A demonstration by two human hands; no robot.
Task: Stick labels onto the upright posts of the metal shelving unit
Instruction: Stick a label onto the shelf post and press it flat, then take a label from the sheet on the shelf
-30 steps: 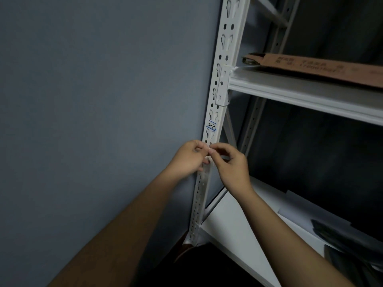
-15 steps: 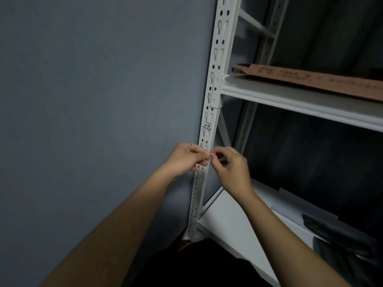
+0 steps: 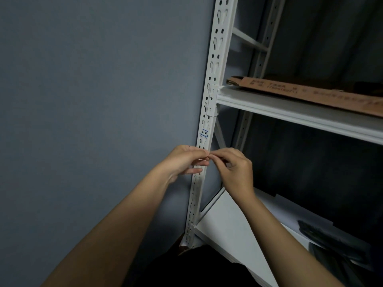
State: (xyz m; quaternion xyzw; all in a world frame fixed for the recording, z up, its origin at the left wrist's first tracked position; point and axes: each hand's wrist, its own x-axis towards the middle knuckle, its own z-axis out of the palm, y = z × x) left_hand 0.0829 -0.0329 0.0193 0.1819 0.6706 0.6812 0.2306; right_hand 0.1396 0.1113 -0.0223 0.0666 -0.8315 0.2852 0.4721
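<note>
Hands at front post point(image 3: 215, 65), below stuck label point(image 3: 204, 133).
L hand point(image 3: 184, 160) & R hand point(image 3: 234, 168) fingertips pinched together; item held too small to tell.

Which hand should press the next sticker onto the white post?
Probably the left. The left hand already lies across the white perforated metal post, just below the handwritten label, fingertips on its face. The right hand pinches beside it, off the post's edge. Whatever they pinch is too small to make out.
</note>
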